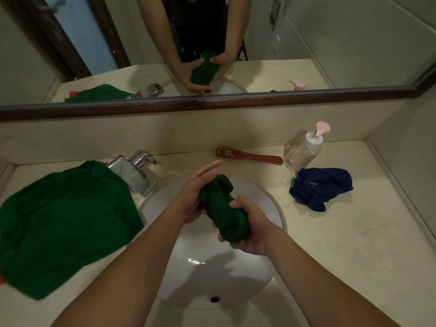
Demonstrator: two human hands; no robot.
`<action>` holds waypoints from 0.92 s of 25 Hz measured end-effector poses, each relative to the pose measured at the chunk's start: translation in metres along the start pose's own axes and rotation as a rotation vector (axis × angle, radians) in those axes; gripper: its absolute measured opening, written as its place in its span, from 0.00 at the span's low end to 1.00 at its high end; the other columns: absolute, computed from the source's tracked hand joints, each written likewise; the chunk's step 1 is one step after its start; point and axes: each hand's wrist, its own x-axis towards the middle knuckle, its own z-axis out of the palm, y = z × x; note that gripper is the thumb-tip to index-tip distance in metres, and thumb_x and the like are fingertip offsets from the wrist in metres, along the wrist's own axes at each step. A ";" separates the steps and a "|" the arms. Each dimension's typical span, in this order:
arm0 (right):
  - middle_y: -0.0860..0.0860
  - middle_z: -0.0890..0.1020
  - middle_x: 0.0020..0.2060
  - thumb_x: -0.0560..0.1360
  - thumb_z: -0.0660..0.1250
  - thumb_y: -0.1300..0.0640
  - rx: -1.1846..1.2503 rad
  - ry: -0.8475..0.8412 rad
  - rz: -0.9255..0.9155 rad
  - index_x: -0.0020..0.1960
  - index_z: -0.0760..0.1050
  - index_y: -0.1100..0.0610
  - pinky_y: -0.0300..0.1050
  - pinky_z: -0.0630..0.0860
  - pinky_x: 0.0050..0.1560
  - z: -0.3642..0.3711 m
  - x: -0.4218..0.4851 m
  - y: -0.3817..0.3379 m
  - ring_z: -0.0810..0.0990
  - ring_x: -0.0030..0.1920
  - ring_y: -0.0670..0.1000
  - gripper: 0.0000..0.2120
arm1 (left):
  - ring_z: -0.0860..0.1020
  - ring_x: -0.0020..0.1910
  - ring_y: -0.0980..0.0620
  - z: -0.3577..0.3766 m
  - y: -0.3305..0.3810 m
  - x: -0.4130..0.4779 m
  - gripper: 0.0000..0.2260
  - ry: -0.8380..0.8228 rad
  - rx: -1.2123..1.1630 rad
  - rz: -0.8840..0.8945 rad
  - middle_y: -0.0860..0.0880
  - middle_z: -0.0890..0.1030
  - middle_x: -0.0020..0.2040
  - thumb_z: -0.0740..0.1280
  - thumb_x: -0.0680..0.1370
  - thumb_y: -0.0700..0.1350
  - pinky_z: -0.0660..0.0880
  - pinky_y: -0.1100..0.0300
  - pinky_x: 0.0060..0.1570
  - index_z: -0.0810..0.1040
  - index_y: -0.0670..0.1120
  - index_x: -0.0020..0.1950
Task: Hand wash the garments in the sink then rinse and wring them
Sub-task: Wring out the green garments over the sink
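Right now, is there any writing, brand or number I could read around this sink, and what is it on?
No readable text anywhere.
On the red brush: a pale mark near its head, too blurred to read.
On the clear pump bottle: no label shows.
On the twisted green garment, flat green garment, blue garment: no print visible.

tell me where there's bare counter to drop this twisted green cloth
Best: the bare counter right of the sink, nearer you than the blue garment. Left side is covered by the spread green garment up to the tap; the back strip holds the brush and soap bottle.
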 end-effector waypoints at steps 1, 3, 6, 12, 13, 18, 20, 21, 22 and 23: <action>0.57 0.82 0.47 0.69 0.70 0.44 -0.011 0.006 0.000 0.68 0.74 0.61 0.40 0.72 0.27 -0.004 -0.001 0.001 0.84 0.40 0.57 0.33 | 0.82 0.55 0.38 0.000 -0.001 0.001 0.29 0.011 0.012 -0.020 0.41 0.84 0.56 0.81 0.63 0.56 0.80 0.45 0.55 0.81 0.47 0.60; 0.57 0.82 0.54 0.69 0.75 0.41 -0.140 0.010 -0.032 0.71 0.72 0.57 0.44 0.78 0.36 -0.009 -0.006 -0.007 0.84 0.47 0.57 0.37 | 0.82 0.47 0.41 -0.001 0.002 0.001 0.20 0.061 0.088 -0.038 0.44 0.83 0.46 0.81 0.63 0.53 0.80 0.50 0.46 0.82 0.45 0.49; 0.54 0.79 0.61 0.66 0.83 0.47 -0.664 0.165 -0.044 0.72 0.67 0.50 0.52 0.84 0.51 0.002 -0.009 -0.027 0.82 0.56 0.56 0.40 | 0.82 0.48 0.41 0.001 0.004 0.001 0.17 0.124 0.250 -0.054 0.42 0.82 0.46 0.79 0.67 0.50 0.82 0.43 0.47 0.81 0.41 0.48; 0.56 0.81 0.52 0.73 0.75 0.58 -1.377 0.632 -0.214 0.83 0.38 0.50 0.54 0.84 0.46 0.031 0.026 -0.013 0.83 0.45 0.55 0.54 | 0.80 0.44 0.51 0.024 -0.002 0.012 0.03 0.485 0.671 0.074 0.49 0.81 0.45 0.72 0.76 0.43 0.73 0.60 0.37 0.79 0.48 0.48; 0.55 0.81 0.52 0.72 0.75 0.58 -1.303 0.625 -0.273 0.83 0.39 0.47 0.54 0.84 0.45 0.028 0.027 -0.011 0.83 0.45 0.55 0.55 | 0.79 0.46 0.51 0.022 -0.001 0.014 0.04 0.491 0.669 0.091 0.50 0.81 0.46 0.71 0.77 0.45 0.74 0.60 0.38 0.80 0.49 0.50; 0.47 0.80 0.61 0.67 0.82 0.45 -1.005 0.516 -0.305 0.82 0.49 0.37 0.48 0.80 0.53 0.028 0.021 -0.016 0.82 0.56 0.52 0.55 | 0.81 0.50 0.49 0.022 0.009 0.009 0.22 0.337 0.655 -0.045 0.48 0.82 0.48 0.61 0.81 0.65 0.78 0.50 0.54 0.82 0.47 0.53; 0.44 0.83 0.56 0.69 0.79 0.42 -0.916 0.501 -0.349 0.74 0.65 0.37 0.53 0.81 0.58 0.021 0.019 -0.014 0.82 0.53 0.49 0.39 | 0.79 0.57 0.46 0.016 0.016 0.011 0.23 0.163 0.639 -0.188 0.45 0.79 0.56 0.62 0.79 0.64 0.75 0.45 0.63 0.77 0.47 0.61; 0.45 0.83 0.54 0.71 0.78 0.43 -0.803 0.464 -0.336 0.70 0.70 0.39 0.54 0.81 0.59 0.015 0.015 -0.013 0.83 0.52 0.49 0.31 | 0.77 0.60 0.43 0.008 0.021 0.011 0.25 0.065 0.585 -0.226 0.43 0.77 0.60 0.65 0.75 0.61 0.75 0.43 0.65 0.73 0.47 0.65; 0.48 0.84 0.53 0.73 0.77 0.44 -0.640 0.390 -0.294 0.67 0.73 0.41 0.55 0.82 0.58 0.010 0.010 -0.015 0.84 0.50 0.51 0.25 | 0.77 0.63 0.42 -0.001 0.025 0.010 0.27 -0.016 0.506 -0.219 0.42 0.76 0.63 0.69 0.73 0.57 0.76 0.44 0.64 0.69 0.47 0.68; 0.51 0.84 0.52 0.75 0.75 0.45 -0.445 0.287 -0.236 0.67 0.74 0.45 0.54 0.83 0.54 0.005 0.004 -0.016 0.84 0.48 0.53 0.22 | 0.77 0.64 0.42 -0.010 0.028 0.010 0.28 -0.083 0.449 -0.158 0.42 0.76 0.65 0.72 0.73 0.53 0.79 0.49 0.61 0.68 0.47 0.70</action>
